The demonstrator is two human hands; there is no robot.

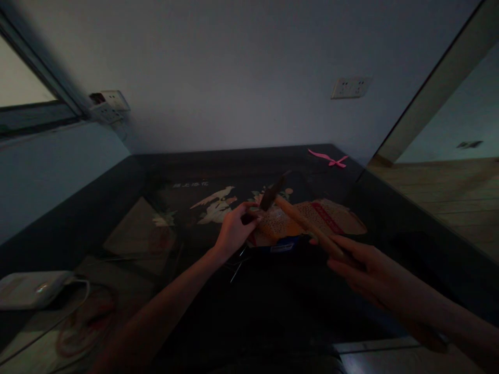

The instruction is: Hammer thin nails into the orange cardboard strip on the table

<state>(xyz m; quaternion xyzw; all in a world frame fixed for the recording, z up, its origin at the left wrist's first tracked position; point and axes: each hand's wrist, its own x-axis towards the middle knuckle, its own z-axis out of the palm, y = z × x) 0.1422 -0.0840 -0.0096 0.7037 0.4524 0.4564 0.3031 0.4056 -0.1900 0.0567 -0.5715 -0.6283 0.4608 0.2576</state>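
Observation:
My right hand (364, 265) is wrapped round the wooden handle of a hammer (304, 223), which slants up and left. The dark hammer head (270, 196) is close to the fingertips of my left hand (237, 226). Thumb and fingers of that hand are pinched together over a speckled tan, sole-shaped piece (275, 223); what they hold is too small and dim to make out. A red band (326, 217) crosses the piece towards its right end. Along its near edge shows something blue (286, 244). Thin shiny metal pins (236, 271) lie near my left wrist.
The dark, glossy table (187, 163) carries a printed bird and flower pattern. A pink ribbon (331, 158) lies at the back right. At the left are a white device (35, 288) and its cable (83, 293). Sockets (351, 88) sit on the wall behind.

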